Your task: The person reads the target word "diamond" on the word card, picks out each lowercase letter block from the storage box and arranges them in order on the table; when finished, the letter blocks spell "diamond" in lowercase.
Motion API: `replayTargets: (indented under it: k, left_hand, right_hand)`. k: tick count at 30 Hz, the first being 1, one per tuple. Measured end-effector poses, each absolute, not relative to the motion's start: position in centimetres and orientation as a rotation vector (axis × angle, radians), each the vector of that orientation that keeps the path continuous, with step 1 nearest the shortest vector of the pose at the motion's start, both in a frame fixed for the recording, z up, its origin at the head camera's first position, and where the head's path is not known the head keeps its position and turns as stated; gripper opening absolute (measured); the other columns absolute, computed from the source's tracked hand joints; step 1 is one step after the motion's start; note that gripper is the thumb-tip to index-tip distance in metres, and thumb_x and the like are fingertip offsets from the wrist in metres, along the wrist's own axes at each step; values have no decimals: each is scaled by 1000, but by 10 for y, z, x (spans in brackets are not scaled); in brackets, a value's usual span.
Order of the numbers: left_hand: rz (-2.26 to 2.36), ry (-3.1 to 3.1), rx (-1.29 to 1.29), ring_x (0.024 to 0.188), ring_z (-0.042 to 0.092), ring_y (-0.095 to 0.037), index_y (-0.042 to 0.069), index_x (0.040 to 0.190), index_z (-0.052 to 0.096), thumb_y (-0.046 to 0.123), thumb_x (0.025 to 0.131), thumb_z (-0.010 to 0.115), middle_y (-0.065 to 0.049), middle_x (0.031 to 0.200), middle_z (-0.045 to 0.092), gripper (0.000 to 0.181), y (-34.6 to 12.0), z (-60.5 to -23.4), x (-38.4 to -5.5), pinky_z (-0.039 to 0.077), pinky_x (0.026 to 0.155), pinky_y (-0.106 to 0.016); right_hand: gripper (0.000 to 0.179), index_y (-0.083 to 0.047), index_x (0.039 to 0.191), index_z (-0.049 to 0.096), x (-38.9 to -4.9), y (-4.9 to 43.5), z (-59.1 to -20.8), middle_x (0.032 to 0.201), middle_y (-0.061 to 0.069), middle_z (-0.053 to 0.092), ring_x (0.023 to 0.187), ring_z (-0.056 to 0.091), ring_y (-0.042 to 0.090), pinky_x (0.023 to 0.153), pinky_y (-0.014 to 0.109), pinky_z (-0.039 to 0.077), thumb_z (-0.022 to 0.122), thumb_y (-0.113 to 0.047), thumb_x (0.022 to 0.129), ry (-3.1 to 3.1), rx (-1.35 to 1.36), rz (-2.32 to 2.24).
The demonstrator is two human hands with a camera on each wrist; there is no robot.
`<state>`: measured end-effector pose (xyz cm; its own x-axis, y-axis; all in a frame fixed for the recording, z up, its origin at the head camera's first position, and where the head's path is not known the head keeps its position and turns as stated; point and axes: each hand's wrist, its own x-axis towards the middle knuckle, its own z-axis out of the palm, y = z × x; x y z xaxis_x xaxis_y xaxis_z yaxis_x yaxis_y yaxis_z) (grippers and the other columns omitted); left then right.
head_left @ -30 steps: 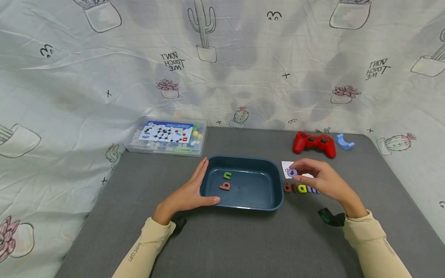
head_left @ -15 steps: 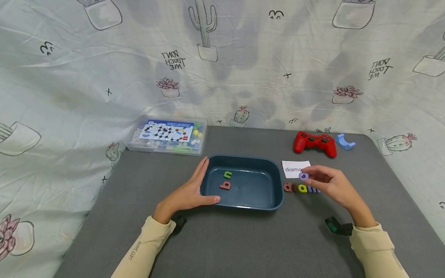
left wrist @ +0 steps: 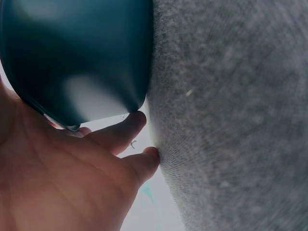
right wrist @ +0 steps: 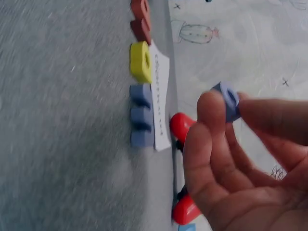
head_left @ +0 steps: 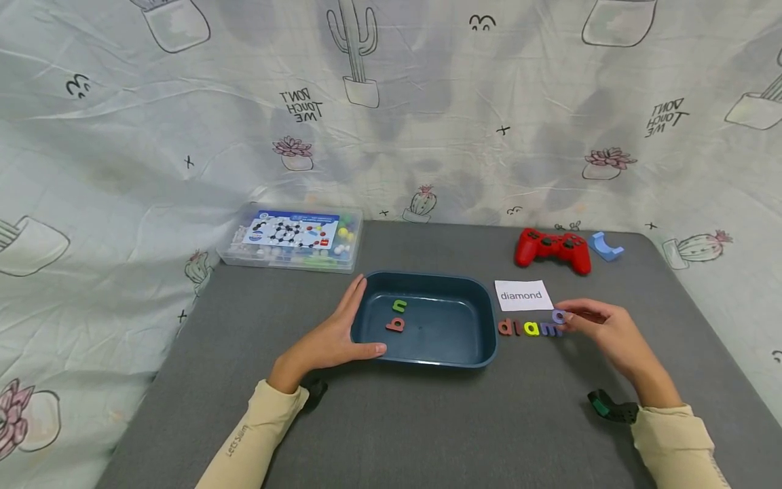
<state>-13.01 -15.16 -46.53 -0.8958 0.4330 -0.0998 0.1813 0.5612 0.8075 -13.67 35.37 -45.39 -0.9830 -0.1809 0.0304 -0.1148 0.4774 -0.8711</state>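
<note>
Plastic case [head_left: 292, 238]: clear, labelled; lies flat at the back left of the grey table [head_left: 427, 428].
Left hand [head_left: 332, 341]: spread wide, fingers straight; rests against the left end of the tray [head_left: 455, 365], thumb on the near rim, fingers along the outer wall.
Tray contents: green letter [head_left: 399, 306] and, just in front of it, red letter [head_left: 395, 324]; both on the floor, left half.
Card [head_left: 522, 296]: white, printed "diamond"; flat, just beside the tray's right end.
Letter row: red d [head_left: 504, 327], red i [head_left: 517, 328], yellow a [head_left: 531, 329], purple m [head_left: 551, 329]; set in front of the card.
Controller [head_left: 552, 250]: red; behind the card.
Purple o [head_left: 554, 316]: raised off the table, near m's right end.
Right hand [head_left: 605, 336]: thumb and finger pinch the o, parted only by its width.
Blue piece [head_left: 605, 247]: curved; just right of the controller.
</note>
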Motion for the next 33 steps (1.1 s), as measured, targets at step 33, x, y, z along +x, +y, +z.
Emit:
replayTargets:
  k: [33]
  left_hand:
    - [1245,2513,509,161,11,-38,28,173,-7,61,87,82,3,178,-15,128,-151,-465,-133,26,118,-71]
  right_hand:
    - [41,13,135,62,-141,381,-466,91,7,66,72,56,14,60,29,46,74,-2,99,2724,-257,-1049]
